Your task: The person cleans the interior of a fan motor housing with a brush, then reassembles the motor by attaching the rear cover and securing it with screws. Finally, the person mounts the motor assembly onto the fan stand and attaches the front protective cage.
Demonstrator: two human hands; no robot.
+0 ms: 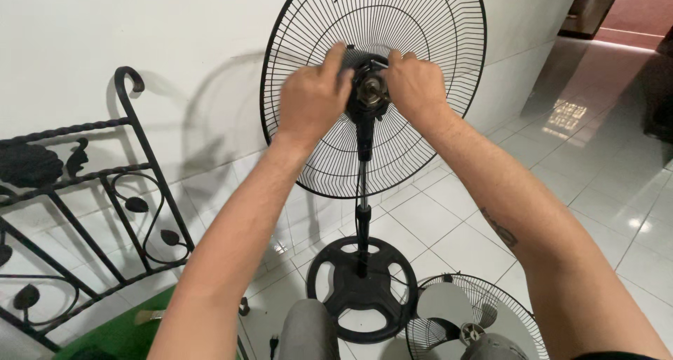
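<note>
1. head view: a pedestal fan stands on the white tiled floor (434,220) against the white wall (140,44), its rear wire guard (420,23) upright and facing the camera with no blades mounted on it.
2. head view: the motor hub (369,93) sits at the middle of the guard, between the two hands, with its shaft end pointing toward the camera.
3. head view: the left hand (312,100) is at the hub's left side, fingers curled and pressed together against the hub's upper left edge, thumb raised above it.
4. head view: the right hand (415,85) is at the hub's right side, fingers bent and closed in on the hub's upper right edge; whether they pinch a small part there i cannot tell.
5. head view: the hub lies just inside both sets of fingertips, touching them on either side, its centre uncovered.
6. head view: the pole (363,192) runs down from the hub to the round black base (361,290) on the floor.
7. head view: a front guard with pale blades (477,318) lies flat on the tiles just right of the base.
8. head view: a black wrought-iron frame (84,192) leans at the left, well apart from the hands.
</note>
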